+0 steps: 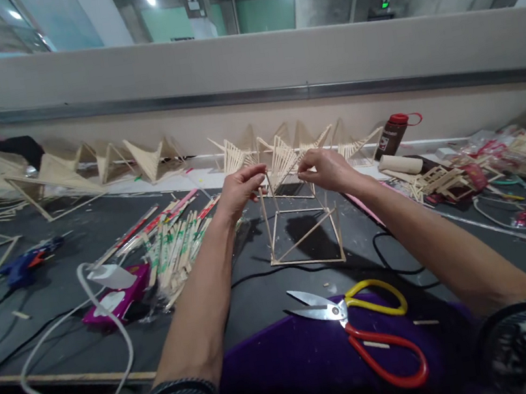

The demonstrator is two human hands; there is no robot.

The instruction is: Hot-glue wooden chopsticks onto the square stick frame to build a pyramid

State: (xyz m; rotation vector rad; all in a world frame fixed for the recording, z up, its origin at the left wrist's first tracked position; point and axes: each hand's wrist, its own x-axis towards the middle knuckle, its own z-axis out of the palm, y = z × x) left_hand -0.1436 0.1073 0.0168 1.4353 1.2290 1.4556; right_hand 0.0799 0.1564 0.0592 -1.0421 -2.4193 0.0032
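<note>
A cube-shaped frame of thin wooden sticks [304, 237] stands on the dark table [91, 341] in front of me. My left hand [241, 189] pinches the frame's top left corner. My right hand [325, 168] pinches the top right part of the frame. Both hands have their fingers closed on the sticks at the top edge. A diagonal stick crosses the frame's near face.
Scissors [361, 324] with one yellow and one red handle lie open on a purple cloth [288, 364] near me. Wrapped chopsticks [176, 246] are piled at left by a pink tape dispenser [120, 297]. A blue glue gun [28, 261], stick models [280, 151], a bottle [392, 135] and cables surround them.
</note>
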